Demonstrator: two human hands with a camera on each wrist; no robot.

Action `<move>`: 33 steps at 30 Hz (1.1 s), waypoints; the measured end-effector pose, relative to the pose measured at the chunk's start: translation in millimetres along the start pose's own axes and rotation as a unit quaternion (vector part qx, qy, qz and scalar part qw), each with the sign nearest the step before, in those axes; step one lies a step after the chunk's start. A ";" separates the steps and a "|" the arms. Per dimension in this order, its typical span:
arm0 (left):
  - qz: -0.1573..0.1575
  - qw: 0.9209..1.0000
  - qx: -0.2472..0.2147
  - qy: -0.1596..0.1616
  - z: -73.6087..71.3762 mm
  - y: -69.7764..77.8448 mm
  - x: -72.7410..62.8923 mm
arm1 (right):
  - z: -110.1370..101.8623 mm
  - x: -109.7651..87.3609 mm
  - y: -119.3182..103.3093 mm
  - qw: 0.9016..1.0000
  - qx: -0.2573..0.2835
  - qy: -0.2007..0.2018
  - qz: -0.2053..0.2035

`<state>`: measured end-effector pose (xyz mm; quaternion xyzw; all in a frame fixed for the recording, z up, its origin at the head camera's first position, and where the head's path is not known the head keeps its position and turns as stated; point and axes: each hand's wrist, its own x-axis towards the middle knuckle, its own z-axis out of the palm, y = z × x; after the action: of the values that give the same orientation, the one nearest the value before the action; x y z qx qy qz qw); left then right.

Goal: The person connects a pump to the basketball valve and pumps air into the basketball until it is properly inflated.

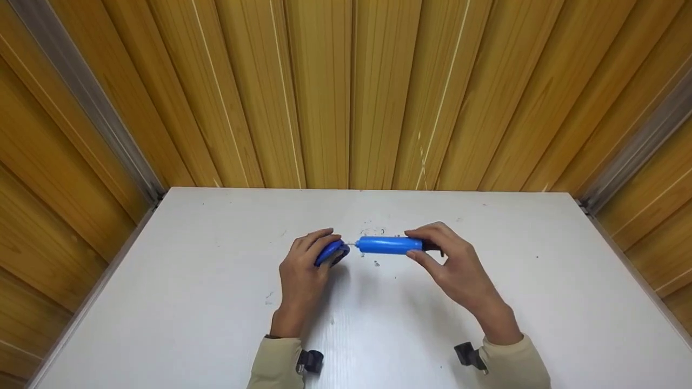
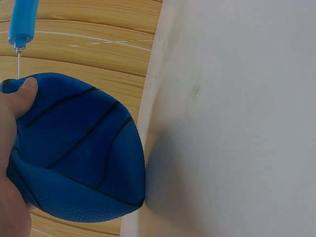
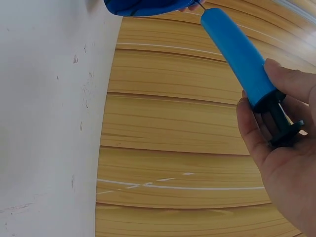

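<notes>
My left hand [image 1: 304,263] grips a deflated blue ball [image 2: 79,143] with black lines, its side caved in. The left thumb [image 2: 27,90] presses on the ball near where a thin metal needle [image 2: 19,64] meets it. That needle sticks out from the end of a blue hand pump [image 1: 388,245]. With thumb and fingers, my right hand [image 1: 457,266] holds the pump by its rear end. In the right wrist view the pump's black plunger handle [image 3: 286,133] stands a short way out, close to the palm. How deep the needle sits in the ball cannot be seen.
Both hands are above a white table [image 1: 178,302] with small dark marks on its top. A wood-patterned panel wall [image 1: 319,97] rises behind the table's far edge, with similar panels on the left and right sides.
</notes>
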<state>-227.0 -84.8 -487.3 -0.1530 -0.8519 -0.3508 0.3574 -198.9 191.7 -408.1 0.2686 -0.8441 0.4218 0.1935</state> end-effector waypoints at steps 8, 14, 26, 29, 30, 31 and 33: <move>0.017 1.000 -0.008 0.020 -0.2 -0.1 0.2 | 0.3 1.0 -3.0 0.999 0.016 0.012 -0.031; 0.021 0.999 -0.017 0.032 -0.4 -1.1 0.1 | 1.8 0.3 -0.6 0.999 0.006 0.001 -0.038; 0.018 0.999 -0.010 0.029 -2.2 -1.7 -0.5 | 2.9 -0.9 2.4 0.998 -0.036 -0.016 -0.048; 0.019 0.999 -0.007 0.029 -2.0 -1.3 -0.2 | 3.2 -1.4 2.3 0.998 -0.054 -0.023 -0.039; 0.020 0.999 -0.006 0.028 -1.8 -1.2 0.0 | 3.3 -1.5 2.6 0.997 -0.057 -0.025 -0.036; 0.020 0.999 -0.005 0.028 -1.6 -1.1 0.0 | 3.4 -1.5 2.8 0.997 -0.059 -0.026 -0.034; 0.022 0.999 -0.003 0.027 -1.3 -0.7 0.1 | 3.4 -1.4 3.3 0.997 -0.063 -0.026 -0.034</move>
<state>-226.8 -86.2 -486.9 -0.1632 -0.8374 -0.3495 0.3872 -200.1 191.0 -412.8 0.2949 -0.8642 0.3541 0.2021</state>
